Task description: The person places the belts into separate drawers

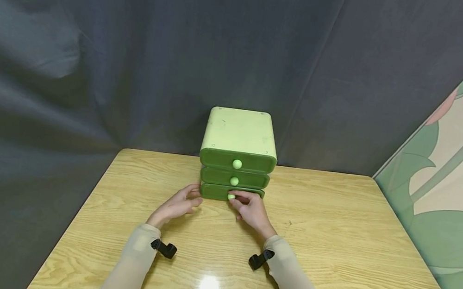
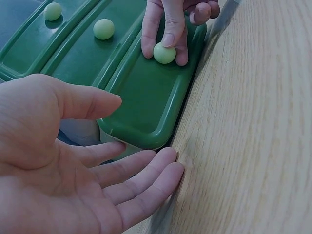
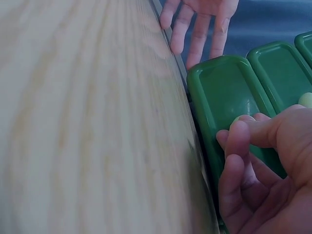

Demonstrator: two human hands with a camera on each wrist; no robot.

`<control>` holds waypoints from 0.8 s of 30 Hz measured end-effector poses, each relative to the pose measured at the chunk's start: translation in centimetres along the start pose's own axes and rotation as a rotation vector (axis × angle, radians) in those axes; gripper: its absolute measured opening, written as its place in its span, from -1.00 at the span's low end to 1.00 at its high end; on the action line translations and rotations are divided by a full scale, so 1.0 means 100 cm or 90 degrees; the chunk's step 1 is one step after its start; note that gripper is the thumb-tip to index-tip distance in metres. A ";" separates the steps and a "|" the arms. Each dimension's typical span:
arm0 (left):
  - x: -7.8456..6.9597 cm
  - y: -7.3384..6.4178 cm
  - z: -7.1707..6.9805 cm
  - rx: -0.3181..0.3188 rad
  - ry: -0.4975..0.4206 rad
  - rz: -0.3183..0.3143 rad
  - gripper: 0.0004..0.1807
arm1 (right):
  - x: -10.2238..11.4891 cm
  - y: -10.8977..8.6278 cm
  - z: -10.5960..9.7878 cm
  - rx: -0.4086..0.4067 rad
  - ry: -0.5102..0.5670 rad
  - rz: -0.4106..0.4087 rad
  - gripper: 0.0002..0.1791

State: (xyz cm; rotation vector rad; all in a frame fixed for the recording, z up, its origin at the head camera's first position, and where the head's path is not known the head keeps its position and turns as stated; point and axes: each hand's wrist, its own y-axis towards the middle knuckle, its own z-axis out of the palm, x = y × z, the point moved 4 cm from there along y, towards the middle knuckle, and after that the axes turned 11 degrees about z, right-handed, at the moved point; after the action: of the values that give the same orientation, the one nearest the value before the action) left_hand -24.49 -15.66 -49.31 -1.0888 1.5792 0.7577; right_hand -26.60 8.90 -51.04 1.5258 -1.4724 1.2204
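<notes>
A small cabinet with a pale green top (image 1: pixel 240 129) and three dark green drawer fronts stands at the back of the table. Each front carries a round pale green knob. With thumb and fingers, my right hand (image 1: pixel 252 210) pinches the knob (image 2: pixel 165 52) of the bottom drawer (image 1: pixel 214 191), covering much of it in the right wrist view. My left hand (image 1: pixel 177 204) is at the cabinet's lower left corner, fingers extended and holding nothing. Its fingertips are close to the drawer's left end; whether they touch it I cannot tell.
The middle drawer (image 1: pixel 216 176) and top drawer (image 1: pixel 217 158) sit above. The wood-grain table (image 1: pixel 324 228) extends to both sides and in front. A dark curtain (image 1: pixel 245 48) hangs behind it, and a floral panel (image 1: pixel 448 193) stands along the right.
</notes>
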 end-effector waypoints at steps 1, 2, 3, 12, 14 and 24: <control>0.000 0.000 0.000 0.000 0.000 0.000 -0.26 | 0.000 0.000 0.000 -0.001 0.001 0.000 -0.71; 0.000 0.000 0.000 0.000 0.001 -0.001 -0.26 | 0.000 0.000 0.000 -0.001 0.001 -0.001 -0.71; 0.000 0.000 0.000 0.000 0.002 -0.002 -0.26 | 0.001 0.001 -0.001 0.000 0.002 -0.002 -0.71; 0.001 0.000 0.000 -0.001 0.004 -0.009 -0.24 | 0.000 0.002 -0.001 -0.007 -0.011 -0.006 -0.72; 0.001 0.000 0.000 -0.003 0.004 -0.009 -0.25 | -0.001 0.002 -0.001 -0.013 -0.015 -0.008 -0.72; 0.001 -0.001 0.000 -0.005 0.005 -0.012 -0.24 | -0.001 0.003 0.001 -0.028 -0.015 -0.006 -0.74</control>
State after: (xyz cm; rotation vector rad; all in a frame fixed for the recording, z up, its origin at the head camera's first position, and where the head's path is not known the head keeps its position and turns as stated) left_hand -24.41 -15.72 -49.38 -1.1119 1.5710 0.7479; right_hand -26.87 8.79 -51.22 1.5205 -1.4958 1.1617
